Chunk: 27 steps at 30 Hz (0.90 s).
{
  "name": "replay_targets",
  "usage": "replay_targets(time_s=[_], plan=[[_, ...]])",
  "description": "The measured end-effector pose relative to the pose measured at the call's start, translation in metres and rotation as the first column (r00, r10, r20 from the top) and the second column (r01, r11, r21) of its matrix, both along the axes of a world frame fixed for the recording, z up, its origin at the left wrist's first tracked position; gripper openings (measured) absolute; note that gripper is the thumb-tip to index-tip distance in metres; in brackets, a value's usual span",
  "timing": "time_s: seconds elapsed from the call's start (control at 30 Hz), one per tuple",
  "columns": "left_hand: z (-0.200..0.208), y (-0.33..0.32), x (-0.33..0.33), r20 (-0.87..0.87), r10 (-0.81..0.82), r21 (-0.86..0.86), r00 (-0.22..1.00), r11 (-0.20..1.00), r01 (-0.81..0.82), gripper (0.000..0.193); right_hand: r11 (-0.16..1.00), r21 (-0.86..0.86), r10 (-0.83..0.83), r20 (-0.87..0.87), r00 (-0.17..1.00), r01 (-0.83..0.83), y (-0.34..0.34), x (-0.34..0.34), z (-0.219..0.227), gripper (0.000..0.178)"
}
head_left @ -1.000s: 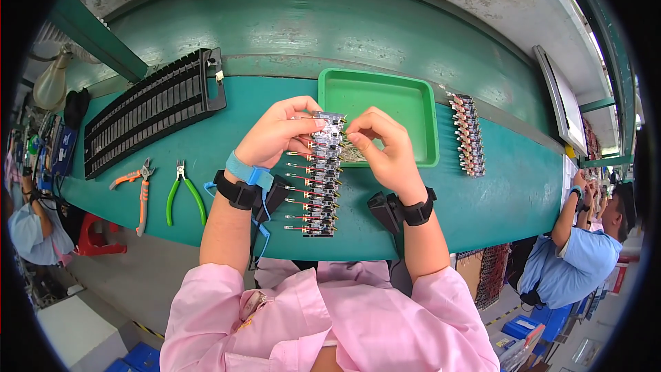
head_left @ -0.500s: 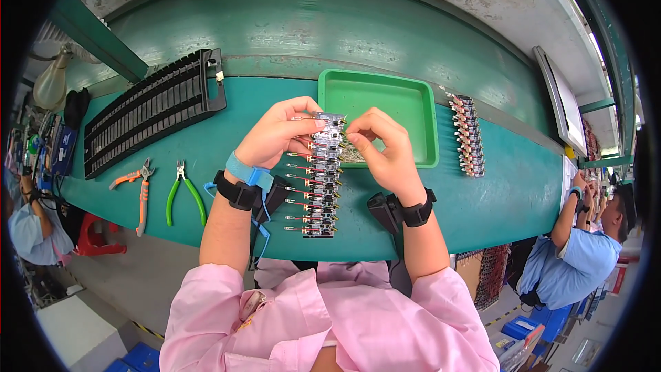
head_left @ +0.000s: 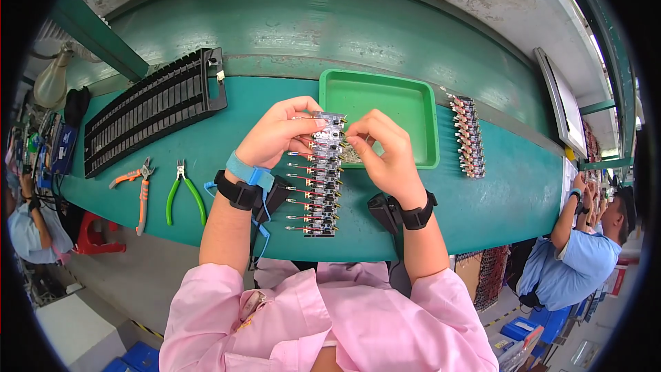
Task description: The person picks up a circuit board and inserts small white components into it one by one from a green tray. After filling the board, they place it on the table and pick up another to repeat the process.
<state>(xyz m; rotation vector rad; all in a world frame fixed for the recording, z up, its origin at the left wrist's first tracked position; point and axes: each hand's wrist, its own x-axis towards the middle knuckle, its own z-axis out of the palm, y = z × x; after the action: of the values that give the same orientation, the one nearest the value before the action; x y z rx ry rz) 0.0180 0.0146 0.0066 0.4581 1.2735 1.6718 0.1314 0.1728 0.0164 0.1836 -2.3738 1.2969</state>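
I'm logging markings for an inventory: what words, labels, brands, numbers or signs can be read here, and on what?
None can be read.
Circuit board strip: any print is too small.
Far-right board strip: likewise too small.
Blue item at far left: any marking is too blurred.

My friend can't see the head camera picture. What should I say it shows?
A person's left hand grips the far end of a circuit-board strip with red wires, the right hand at its right edge. A green tray sits behind; a black slotted rack, orange-handled pliers and green-handled pliers lie left, a second circuit-board strip right.
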Motion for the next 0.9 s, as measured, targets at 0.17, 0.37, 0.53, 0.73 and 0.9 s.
replay_targets(time_s=[0.17,0.37,0.53,0.73,0.9], plan=[[0.0014,-0.0007,0.0006,0.002,0.008,-0.005,1.000,1.000,-0.008,0.009,0.999,0.024,-0.034,0.009,0.999,0.034,-0.0001,0.0003,-0.0004,0.008],[0.0015,0.0007,0.0012,0.025,-0.005,0.014,1.000,1.000,0.005,0.010,0.995,0.081,-0.059,-0.012,0.998,0.060,0.0028,-0.0007,-0.0064,0.011],[-0.0020,0.0012,0.0011,0.031,-0.027,0.035,0.999,0.999,0.025,0.010,0.990,0.129,-0.060,-0.037,0.997,0.065,0.0019,-0.0010,-0.0063,0.011],[-0.0044,0.0002,0.0004,0.007,-0.032,0.032,0.999,0.999,0.031,0.008,0.984,0.160,-0.075,-0.052,0.996,0.082,-0.0002,-0.0018,-0.0089,0.011],[-0.0029,0.0006,-0.0002,0.001,-0.042,0.011,0.999,0.999,0.042,0.008,0.990,0.085,-0.108,-0.043,0.993,0.111,0.0008,-0.0015,-0.0078,0.009]])
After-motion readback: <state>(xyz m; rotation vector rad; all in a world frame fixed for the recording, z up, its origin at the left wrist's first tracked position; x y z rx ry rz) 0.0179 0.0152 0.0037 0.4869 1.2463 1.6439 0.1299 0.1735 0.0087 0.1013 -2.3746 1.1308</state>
